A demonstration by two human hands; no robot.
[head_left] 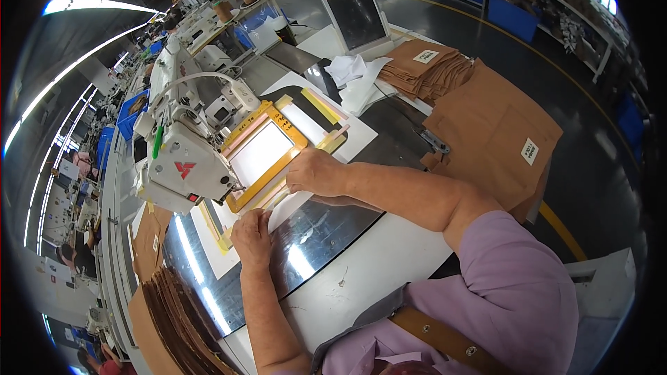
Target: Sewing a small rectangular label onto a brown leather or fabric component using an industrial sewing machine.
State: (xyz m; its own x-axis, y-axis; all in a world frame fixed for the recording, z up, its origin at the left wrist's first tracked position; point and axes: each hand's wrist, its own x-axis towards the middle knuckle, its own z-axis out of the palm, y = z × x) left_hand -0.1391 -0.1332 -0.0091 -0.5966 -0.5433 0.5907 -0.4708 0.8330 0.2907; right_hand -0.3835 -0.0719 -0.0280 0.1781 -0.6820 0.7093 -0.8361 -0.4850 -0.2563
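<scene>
A yellow-orange frame template point(267, 156) with a clear window lies under the head of a white sewing machine point(184, 160). My right hand point(316, 171) rests flat on the frame's near right edge, fingers together. At the frame's near left corner my left hand point(251, 235) presses down on a white sheet point(292, 203), fingers bent. Neither hand grips anything that I can see. Both forearms reach in over a shiny metal table plate point(313, 236).
Stacks of brown fabric pieces lie at the right point(493, 125) and at the near left point(177, 312). A tablet screen point(356, 17) stands at the back beside crumpled white fabric point(347, 69). More sewing stations run along the left. The floor with yellow lines lies to the right.
</scene>
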